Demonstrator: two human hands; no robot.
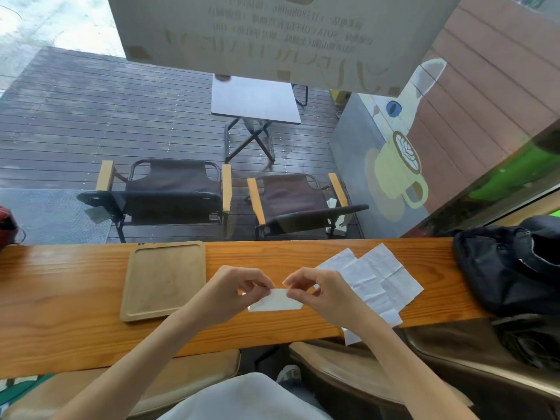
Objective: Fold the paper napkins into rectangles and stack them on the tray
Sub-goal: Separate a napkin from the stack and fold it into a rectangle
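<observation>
A small folded white napkin (277, 301) sits at the middle of the wooden counter (75, 286). My left hand (233, 291) pinches its upper left edge. My right hand (321, 291) pinches its upper right edge, fingers curled. A light wooden tray (165, 280) lies to the left of my hands with nothing on it. Several unfolded white napkins (372, 277) lie overlapping to the right, one hanging over the counter's near edge.
A black bag (509, 268) rests at the counter's right end. A window stands right behind the counter, with chairs and a small table outside. A dark red object (6, 222) sits at the far left. Padded stools are below the counter.
</observation>
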